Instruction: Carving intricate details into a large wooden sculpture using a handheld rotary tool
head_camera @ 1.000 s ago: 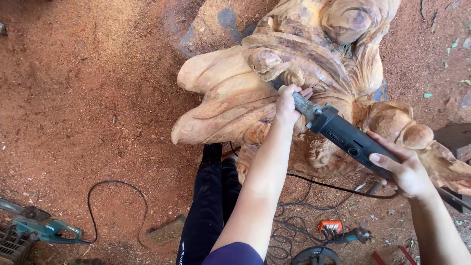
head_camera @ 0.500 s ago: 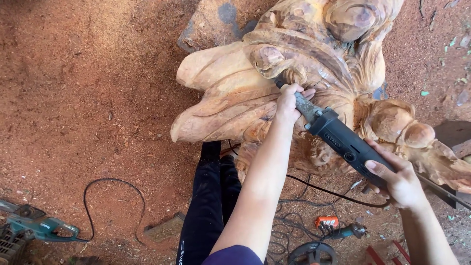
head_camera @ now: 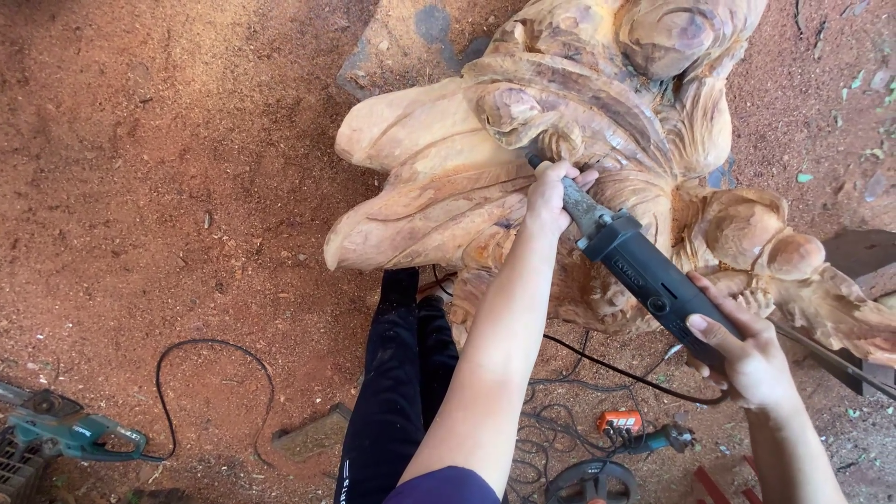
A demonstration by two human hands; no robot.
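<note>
While the left hand (head_camera: 551, 191) grips the neck and the right hand (head_camera: 742, 350) wraps the die grinder (head_camera: 644, 271) body, the wood carving (head_camera: 560, 121) looks mostly shaped, detail work left.

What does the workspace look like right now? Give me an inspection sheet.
Surface: red dirt ground strewn with sawdust.
Job's things: wood carving, pale and deeply grooved; die grinder with its tip against the carving.
Clutter: teal power tool lower left; small grinder; orange plug block; wood scrap.
Grippers: left hand grips the grinder's neck; right hand grips its rear body.
Cables: black cables tangled under the carving; another loops lower left.
Surroundings: nothing seen.
</note>
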